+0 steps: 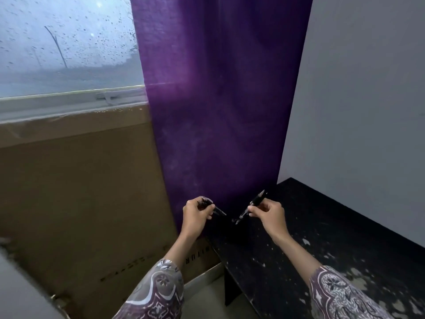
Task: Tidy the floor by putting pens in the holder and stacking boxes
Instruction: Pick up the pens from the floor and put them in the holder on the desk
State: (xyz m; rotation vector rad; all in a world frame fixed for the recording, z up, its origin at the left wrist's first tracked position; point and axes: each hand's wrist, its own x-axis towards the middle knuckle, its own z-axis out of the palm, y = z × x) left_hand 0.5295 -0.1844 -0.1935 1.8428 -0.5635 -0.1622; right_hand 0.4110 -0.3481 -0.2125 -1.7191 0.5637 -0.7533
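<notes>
Rain-speckled glass fills the upper left, a window [64, 42] with a pale sill below it, and under the sill a big brown cardboard box [80, 192] leans upright against the wall, faint printed lettering near its lower right edge. Next along hangs a purple curtain [218, 100], falling from the top of the view down behind the hands. Right of it is a plain grey wall [368, 88], and in the lower right a black table [333, 226] with its top chipped and flecked in pale spots.

Both arms reach forward in patterned sleeves — paisley-like print, purple and white. The left hand [196, 212] is curled round a small bunch of dark pens [210, 206], gripping them near the middle, with their tips pointing right and slightly down. How many pens are in that bunch cannot be told. The right hand [268, 212] pinches a single black pen [251, 207] between thumb and fingers — the pen is tilted, its upper end up and to the right, its lower end down and to the left. The two sets of pens point toward each other, close together but apart, held in the air just in front of the curtain's lower edge, above the near-left corner of the table.
</notes>
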